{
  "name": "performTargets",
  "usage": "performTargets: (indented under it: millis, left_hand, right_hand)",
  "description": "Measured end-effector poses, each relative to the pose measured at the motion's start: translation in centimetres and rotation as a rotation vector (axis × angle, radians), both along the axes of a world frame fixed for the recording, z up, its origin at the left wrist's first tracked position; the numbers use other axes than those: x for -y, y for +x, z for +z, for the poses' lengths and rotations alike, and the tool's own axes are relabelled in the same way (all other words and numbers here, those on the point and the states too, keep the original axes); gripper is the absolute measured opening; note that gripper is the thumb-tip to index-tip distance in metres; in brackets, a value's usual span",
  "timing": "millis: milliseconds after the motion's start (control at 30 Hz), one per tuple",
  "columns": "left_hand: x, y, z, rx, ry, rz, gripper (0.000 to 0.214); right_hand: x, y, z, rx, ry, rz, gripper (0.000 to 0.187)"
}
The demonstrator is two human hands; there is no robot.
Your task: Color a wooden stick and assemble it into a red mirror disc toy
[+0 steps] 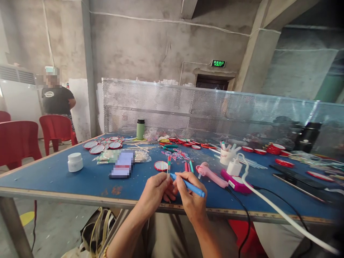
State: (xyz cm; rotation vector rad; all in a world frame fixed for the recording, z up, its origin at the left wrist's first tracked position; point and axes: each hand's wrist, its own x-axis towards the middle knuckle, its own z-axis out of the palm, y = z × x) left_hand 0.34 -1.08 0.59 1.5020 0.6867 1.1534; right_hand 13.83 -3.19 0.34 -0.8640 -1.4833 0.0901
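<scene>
My left hand pinches the lower end of a thin flat stick that stands upright and carries red and green bands of colour. In my right hand is a blue marker pen, gripped like a writing tool with its tip close to the stick; whether it touches I cannot tell. Both hands are close together above the table's front edge. Just behind the stick lies a round red-rimmed disc. Red and green markers lie past my right hand.
On the blue table lie a white jar, a phone, a pink glue gun, a magenta box with cables, and a cup of pens. A green bottle stands before a perforated metal screen. A person stands far left.
</scene>
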Motion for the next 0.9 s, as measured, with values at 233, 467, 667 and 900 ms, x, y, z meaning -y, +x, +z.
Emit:
performTargets:
  millis: [233,467,667,900]
  left_hand:
    - [0.07,0.03,0.09,-0.039,0.031,0.028,0.045]
    - [0.18,0.02,0.06,-0.041,0.044,0.027,0.043]
    - [-0.18,0.11,-0.27,-0.052,0.034,0.038,0.039]
    - [-0.05,0.22,-0.28,-0.044,0.038,0.060,0.041]
  right_hand:
    - [-0.21,0.16,-0.18,0.064,0.014,-0.015,0.017]
    - [-0.03,0.11,-0.23,0.049,0.022,-0.037,0.018]
    - [-0.16,0.07,-0.33,-0.003,0.043,-0.059,0.017]
    - [0.01,-0.07,-0.04,0.063,0.073,-0.039,0.013]
